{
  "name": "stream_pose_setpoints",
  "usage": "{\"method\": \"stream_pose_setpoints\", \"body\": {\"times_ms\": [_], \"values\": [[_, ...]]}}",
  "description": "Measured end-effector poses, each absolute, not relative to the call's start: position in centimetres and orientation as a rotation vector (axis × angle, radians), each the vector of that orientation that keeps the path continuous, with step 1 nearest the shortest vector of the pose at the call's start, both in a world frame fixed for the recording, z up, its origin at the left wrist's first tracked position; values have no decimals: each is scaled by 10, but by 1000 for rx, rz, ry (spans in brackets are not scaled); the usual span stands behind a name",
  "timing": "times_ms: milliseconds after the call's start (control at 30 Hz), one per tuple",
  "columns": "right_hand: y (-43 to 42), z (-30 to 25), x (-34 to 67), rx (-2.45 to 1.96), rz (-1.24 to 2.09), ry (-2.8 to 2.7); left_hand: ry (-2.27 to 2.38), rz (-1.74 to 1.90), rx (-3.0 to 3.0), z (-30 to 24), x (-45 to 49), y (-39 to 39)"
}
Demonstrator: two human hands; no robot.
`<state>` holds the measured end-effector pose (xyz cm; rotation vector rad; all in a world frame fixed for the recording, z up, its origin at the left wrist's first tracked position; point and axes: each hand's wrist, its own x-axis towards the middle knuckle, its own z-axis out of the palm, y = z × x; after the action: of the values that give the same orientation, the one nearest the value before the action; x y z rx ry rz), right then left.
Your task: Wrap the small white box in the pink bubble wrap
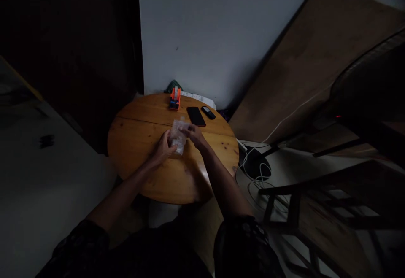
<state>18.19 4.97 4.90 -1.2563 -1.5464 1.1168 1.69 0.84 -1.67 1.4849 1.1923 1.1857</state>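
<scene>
Two bare hands meet at one translucent, crinkled plastic packet, bubbly in texture and roughly rectangular, near the middle of the bench. The left hand [164, 145] grips the left side of the packet [179, 139], its thumb across the lower part and its fingers curled partly out of sight. The right hand [193, 134] is half closed at the upper right, thumb and fingertips drawn together against the plastic; whether they pinch a fold or only press it, I cannot tell.

Under them is one round bench [139, 143] of glossy, knotted, honey-coloured wood, a dark seam crossing it. Beyond the packet are three objects: one orange-and-blue tape dispenser [175, 99], one flat black rectangular slab with a reddish edge [196, 117], and just beside that, one small dark handset with rounded ends [208, 112].

At the far edge are one pale paper strip [199, 98] and one green crumpled bundle [172, 85]. To the right, one large flat brown board [303, 50] leans against the smooth pale wall [202, 29].
</scene>
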Motion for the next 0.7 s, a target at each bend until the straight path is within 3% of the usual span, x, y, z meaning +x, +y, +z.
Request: {"method": "stream_pose_setpoints", "body": {"times_ms": [133, 367, 700], "values": [[33, 38, 200, -1184, 1395, -1366, 1194, 1202, 1445, -20, 19, 9], [38, 27, 205, -1135, 1557, -1294, 1117, 1211, 1417, -24, 19, 10], [54, 13, 201, -1232, 1391, -1199, 1124, 1168, 1463, -25, 16, 11]]}}
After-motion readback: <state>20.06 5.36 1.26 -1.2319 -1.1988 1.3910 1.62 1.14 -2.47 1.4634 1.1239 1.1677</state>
